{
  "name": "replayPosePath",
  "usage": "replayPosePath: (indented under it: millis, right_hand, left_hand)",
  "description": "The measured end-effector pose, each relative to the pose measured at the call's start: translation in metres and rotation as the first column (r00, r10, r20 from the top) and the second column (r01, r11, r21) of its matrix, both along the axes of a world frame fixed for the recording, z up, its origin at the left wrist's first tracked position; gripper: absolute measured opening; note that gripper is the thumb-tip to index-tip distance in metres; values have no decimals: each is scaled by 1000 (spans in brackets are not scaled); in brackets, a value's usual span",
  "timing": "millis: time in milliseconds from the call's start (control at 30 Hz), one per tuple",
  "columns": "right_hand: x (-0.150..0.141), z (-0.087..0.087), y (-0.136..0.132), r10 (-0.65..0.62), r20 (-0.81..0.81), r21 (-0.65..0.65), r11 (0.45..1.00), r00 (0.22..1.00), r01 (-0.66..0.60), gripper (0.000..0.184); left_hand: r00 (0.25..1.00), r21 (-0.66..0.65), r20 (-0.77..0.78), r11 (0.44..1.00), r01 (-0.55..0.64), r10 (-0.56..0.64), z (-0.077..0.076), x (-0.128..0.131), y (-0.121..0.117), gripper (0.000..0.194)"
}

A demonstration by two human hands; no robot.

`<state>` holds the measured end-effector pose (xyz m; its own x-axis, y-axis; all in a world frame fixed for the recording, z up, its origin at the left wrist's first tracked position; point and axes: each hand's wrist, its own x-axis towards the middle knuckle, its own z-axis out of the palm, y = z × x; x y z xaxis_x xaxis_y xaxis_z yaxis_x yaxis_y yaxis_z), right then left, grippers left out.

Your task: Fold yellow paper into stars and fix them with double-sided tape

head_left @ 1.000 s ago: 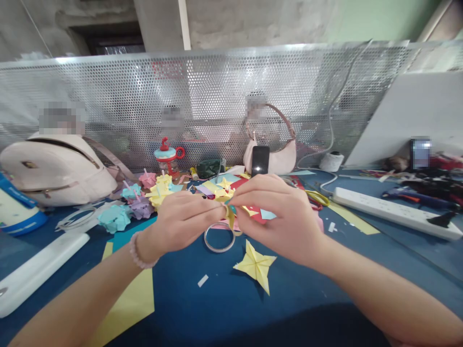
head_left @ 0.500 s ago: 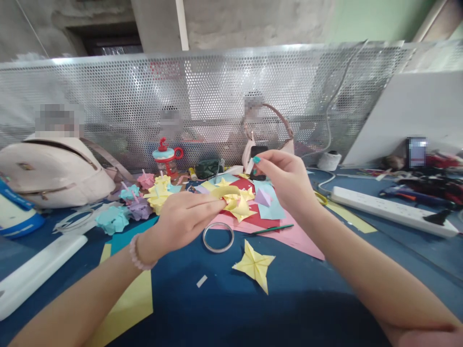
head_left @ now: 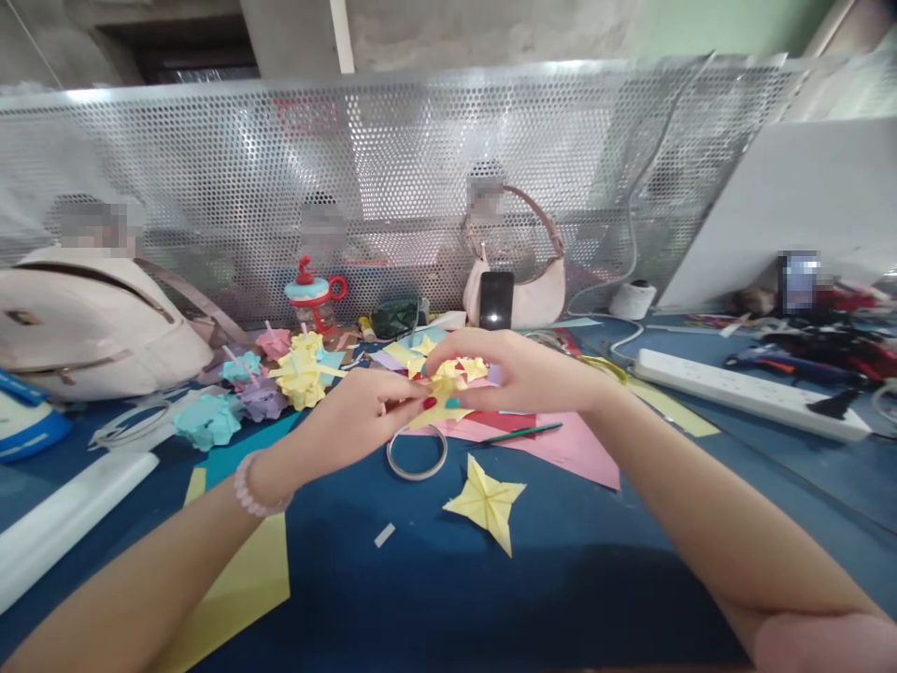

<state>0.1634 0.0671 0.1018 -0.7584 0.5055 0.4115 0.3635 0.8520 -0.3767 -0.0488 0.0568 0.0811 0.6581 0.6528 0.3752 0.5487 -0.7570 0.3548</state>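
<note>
My left hand point(head_left: 361, 411) is closed, with its red-nailed thumb and fingers pinching the left side of a yellow folded paper star point(head_left: 443, 385). From the right, my right hand point(head_left: 515, 369) curls over that same piece, fingers closed against it and a teal nail at its lower edge. Both hands partly cover the piece. Just below them lies a roll of tape point(head_left: 390, 460). A second yellow paper star point(head_left: 486, 502) lies flat on the blue table, with a small white strip point(head_left: 385, 535) to its left.
Several folded paper flowers point(head_left: 208, 421) stand at the left, near a red-lidded cup point(head_left: 313, 292). Pink paper point(head_left: 578, 453) carries a green pen point(head_left: 522, 433). A power strip point(head_left: 749, 393) lies right. A backpack point(head_left: 105, 322), handbag point(head_left: 547, 292) and phone point(head_left: 497, 299) stand behind.
My right hand has come down and left to the yellow star in my left hand. The white strip it pinched no longer shows there. The view has shifted slightly.
</note>
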Motion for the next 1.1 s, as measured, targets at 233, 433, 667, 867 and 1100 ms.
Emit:
replayPosePath:
  millis: [233, 433, 667, 867, 1100]
  right_hand:
    - [-6, -1, -8, -37, 105, -51, 998, 994, 43, 15]
    - [-8, -2, -6, 12, 153, -88, 996, 988, 1, 14]
    - [-9, -3, -9, -18, 195, -62, 998, 981, 31, 13]
    - [-11, -5, -9, 6, 235, -59, 998, 972, 8, 11]
    - [-13, -7, -9, 33, 271, -32, 999, 962, -26, 14]
  left_hand:
    - [992, 55, -99, 995, 85, -79, 0, -1, -1, 28]
    - [987, 43, -132, 994, 98, -92, 2, -1, -4, 26]
    - [982, 32, -151, 992, 120, -114, 3, -1, -6, 26]
    - [970, -25, -218, 995, 99, -102, 7, -1, -10, 25]
    - [960, -14, -251, 992, 123, -122, 7, -2, -10, 25]
